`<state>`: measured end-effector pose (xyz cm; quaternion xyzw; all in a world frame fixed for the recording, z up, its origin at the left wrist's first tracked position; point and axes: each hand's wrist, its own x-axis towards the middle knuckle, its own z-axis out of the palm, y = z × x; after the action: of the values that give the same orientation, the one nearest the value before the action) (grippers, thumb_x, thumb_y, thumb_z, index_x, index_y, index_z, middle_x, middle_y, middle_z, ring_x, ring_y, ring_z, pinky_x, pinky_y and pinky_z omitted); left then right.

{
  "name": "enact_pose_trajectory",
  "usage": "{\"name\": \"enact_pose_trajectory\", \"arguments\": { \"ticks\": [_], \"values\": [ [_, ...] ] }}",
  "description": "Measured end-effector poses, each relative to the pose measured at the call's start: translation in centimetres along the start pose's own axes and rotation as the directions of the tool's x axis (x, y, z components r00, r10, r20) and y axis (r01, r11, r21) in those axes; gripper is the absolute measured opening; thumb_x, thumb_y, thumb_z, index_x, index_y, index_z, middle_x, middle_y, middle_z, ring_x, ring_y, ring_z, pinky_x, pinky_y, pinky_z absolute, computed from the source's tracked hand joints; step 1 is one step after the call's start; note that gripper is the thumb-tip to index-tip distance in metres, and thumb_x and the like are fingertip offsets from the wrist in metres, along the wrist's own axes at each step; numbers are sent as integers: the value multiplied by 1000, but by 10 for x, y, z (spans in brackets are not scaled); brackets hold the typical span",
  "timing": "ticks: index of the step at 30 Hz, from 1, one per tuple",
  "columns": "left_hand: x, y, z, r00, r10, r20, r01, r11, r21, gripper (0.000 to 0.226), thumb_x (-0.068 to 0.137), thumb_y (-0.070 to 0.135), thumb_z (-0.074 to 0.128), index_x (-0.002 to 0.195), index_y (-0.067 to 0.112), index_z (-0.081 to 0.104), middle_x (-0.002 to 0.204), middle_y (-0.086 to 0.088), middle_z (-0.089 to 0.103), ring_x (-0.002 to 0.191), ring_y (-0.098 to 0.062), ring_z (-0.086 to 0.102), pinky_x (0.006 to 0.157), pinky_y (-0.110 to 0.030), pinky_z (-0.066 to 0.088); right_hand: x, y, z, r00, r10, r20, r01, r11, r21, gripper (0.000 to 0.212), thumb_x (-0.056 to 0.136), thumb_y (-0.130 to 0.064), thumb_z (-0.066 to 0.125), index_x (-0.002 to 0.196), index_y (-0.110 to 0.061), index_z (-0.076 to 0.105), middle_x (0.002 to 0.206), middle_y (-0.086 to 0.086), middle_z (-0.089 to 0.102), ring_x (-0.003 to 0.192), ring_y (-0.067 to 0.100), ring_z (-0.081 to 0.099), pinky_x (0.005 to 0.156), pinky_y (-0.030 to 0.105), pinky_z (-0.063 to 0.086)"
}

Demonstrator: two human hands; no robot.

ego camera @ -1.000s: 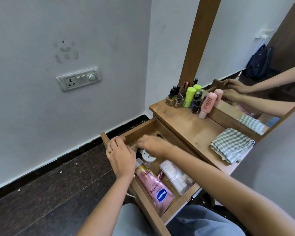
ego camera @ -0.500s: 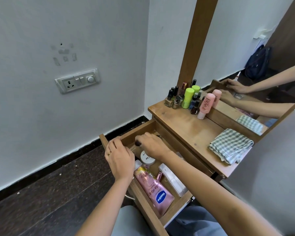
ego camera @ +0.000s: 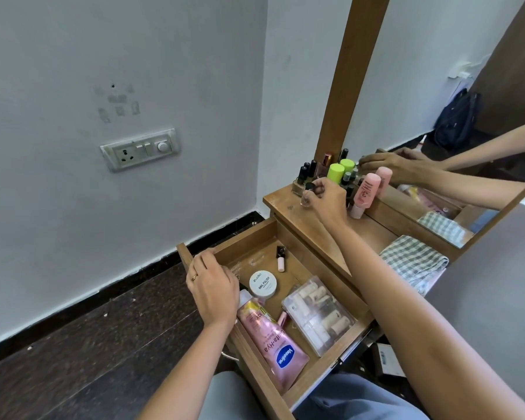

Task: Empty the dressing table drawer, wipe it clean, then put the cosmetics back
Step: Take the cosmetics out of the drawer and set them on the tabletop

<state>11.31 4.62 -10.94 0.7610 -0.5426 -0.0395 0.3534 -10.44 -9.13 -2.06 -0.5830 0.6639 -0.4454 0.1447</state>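
Note:
The wooden drawer (ego camera: 255,234) stands pulled out. In it lie a pink Vaseline tube (ego camera: 270,338), a round white nail-polish-remover tub (ego camera: 262,284), a small white-and-black bottle (ego camera: 281,258) and a clear plastic box (ego camera: 319,313) of small items. My left hand (ego camera: 214,287) rests on the drawer's left rim, fingers curled over the edge. On the tabletop, my right hand (ego camera: 328,197) pinches a small clear nail polish bottle (ego camera: 306,194) with a black cap, beside a cluster of cosmetics (ego camera: 335,172).
A pink bottle (ego camera: 365,189) leans against the mirror (ego camera: 455,116). A folded green checked cloth (ego camera: 412,265) lies on the dressing table (ego camera: 325,231) at the right. A wall socket (ego camera: 140,150) is on the left wall. The dark floor lies left of the drawer.
My right hand left the drawer and rose to the tabletop carrying the small black-capped bottle. My left hand stayed at the drawer's left rim.

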Motion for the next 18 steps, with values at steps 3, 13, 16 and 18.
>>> {"name": "enact_pose_trajectory", "arguments": {
  "ticks": [3,13,16,18],
  "values": [
    [0,0,0,1000,7,-12,-7,1000,-4,24,88,10,56,112,5,55,112,-15,62,114,-32,57,95,-46,43,0,1,5,1000,13,-2,-14,999,-31,18,83,-11,71,99,-9,63,84,2,60,73,14,55,66,27,49],
    [-1,1,0,999,23,-36,-25,999,-35,22,88,7,57,109,7,56,108,-13,62,111,-30,57,96,-45,43,0,2,15,995,56,-79,-61,996,-66,19,83,-15,71,98,-8,61,89,6,65,74,13,57,53,14,36],
    [-1,2,-2,999,15,-43,-17,999,-45,22,87,6,58,109,6,56,108,-14,62,111,-31,57,95,-45,43,0,5,18,994,79,-70,-85,993,-82,26,81,-14,72,102,-9,57,94,9,66,81,19,61,64,27,49],
    [-1,3,-3,998,15,-58,-18,998,-54,22,85,4,58,108,6,56,107,-14,62,110,-32,57,95,-46,43,-3,3,17,990,119,-74,-125,987,-96,33,79,-13,73,106,-9,54,97,10,64,85,23,62,73,37,53]
  ]
}}
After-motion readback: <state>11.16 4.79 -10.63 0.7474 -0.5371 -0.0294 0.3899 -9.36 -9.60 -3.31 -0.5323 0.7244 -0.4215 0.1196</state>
